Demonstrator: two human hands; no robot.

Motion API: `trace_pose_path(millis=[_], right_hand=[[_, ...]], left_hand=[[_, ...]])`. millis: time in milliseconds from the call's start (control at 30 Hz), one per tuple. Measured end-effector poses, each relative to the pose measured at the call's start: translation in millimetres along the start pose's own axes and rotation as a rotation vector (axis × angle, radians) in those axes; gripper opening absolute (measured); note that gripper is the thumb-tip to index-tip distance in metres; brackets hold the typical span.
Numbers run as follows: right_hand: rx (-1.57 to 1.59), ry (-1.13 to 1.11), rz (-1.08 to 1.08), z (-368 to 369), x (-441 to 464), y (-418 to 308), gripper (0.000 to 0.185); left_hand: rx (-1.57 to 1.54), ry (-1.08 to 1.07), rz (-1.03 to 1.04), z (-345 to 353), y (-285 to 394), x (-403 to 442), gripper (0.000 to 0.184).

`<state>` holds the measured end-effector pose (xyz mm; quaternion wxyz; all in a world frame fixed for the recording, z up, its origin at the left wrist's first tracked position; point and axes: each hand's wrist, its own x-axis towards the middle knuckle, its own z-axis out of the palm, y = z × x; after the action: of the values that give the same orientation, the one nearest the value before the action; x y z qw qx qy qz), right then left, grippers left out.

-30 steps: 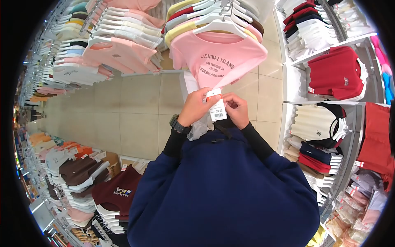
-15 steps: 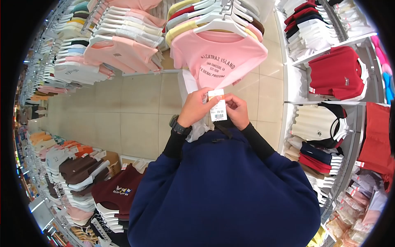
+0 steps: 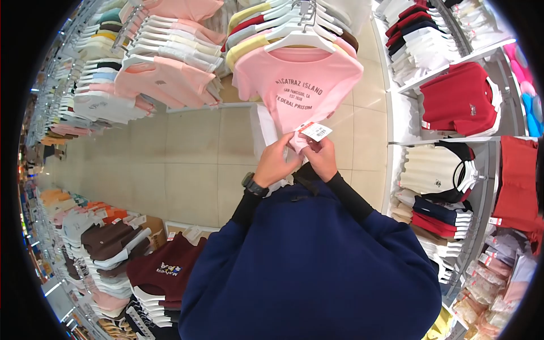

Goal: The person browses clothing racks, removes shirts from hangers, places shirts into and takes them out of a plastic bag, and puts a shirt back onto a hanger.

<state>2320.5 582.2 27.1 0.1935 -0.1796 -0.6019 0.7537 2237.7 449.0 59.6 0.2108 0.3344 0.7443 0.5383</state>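
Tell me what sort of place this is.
Most likely a clothing shop: a pink Alcatraz Island T-shirt hangs on a white hanger, a barcoded price tag shows near its hem, and a red top hangs on the right.

The pink shirt (image 3: 294,85) hung facing the near side, its wide neckline at the far end and its short sleeves spread left and right. Dark lettering crossed its chest, with "ALCATRAZ ISLAND" arched along the top, smaller lines beneath, and a larger line beginning "FEDERAL" nearest. Below the print the cloth drew in to a narrow end, where a pale pink fold was bunched between the left hand (image 3: 276,162) and the right hand (image 3: 322,161). The white tag (image 3: 315,131) lay slanted just beyond the right hand, with a red band toward its left end and a dark barcode toward its right.
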Motion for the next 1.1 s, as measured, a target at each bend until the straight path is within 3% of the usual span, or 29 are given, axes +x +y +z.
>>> trace_pose_path(millis=[133,233,333,367,467,500,633,800,900,1000,1100], right_hand=[[-0.081,0.034,0.017,1.5,1.1,1.0,0.022],[-0.229,0.054,0.008,-14.2,9.1,-0.7,0.015],[-0.421,0.129,-0.092,-30.6,18.7,1.2,0.01],[-0.463,0.129,-0.156,-37.9,24.0,3.5,0.01],[-0.344,0.239,-0.008,-44.9,36.4,-9.9,0.018],[-0.295,0.213,-0.098,-48.1,45.4,-2.8,0.027],[-0.312,0.16,-0.047,-61.9,50.4,3.7,0.033],[-0.337,0.134,-0.121,-66.3,55.4,-4.4,0.033],[-0.448,0.043,0.024,-84.2,53.0,5.5,0.02],[-0.673,-0.006,-0.109,-88.7,48.3,6.8,0.013],[-0.857,-0.271,-0.08,-118.5,53.0,27.3,0.015]], left_hand=[[0.271,0.203,0.003,11.8,-30.8,3.0,0.023],[0.245,0.349,0.056,1.0,-43.8,9.2,0.018],[-0.083,0.231,-0.012,-12.6,-44.4,15.6,0.016],[-0.036,0.234,0.049,-17.9,-45.7,20.1,0.015],[-0.187,0.131,-0.08,-43.4,-35.2,29.4,0.012],[-0.186,0.126,-0.049,-49.0,-32.8,33.4,0.014],[-0.315,0.067,-0.172,-62.2,-32.3,40.7,0.016],[-0.274,0.064,-0.132,-62.0,-33.6,43.3,0.02],[-0.157,0.018,-0.119,-62.6,-44.0,41.3,0.023],[-0.069,-0.019,-0.113,-51.1,-68.3,33.0,0.025],[0.025,-0.121,-0.154,-28.6,-96.4,23.3,0.025]])
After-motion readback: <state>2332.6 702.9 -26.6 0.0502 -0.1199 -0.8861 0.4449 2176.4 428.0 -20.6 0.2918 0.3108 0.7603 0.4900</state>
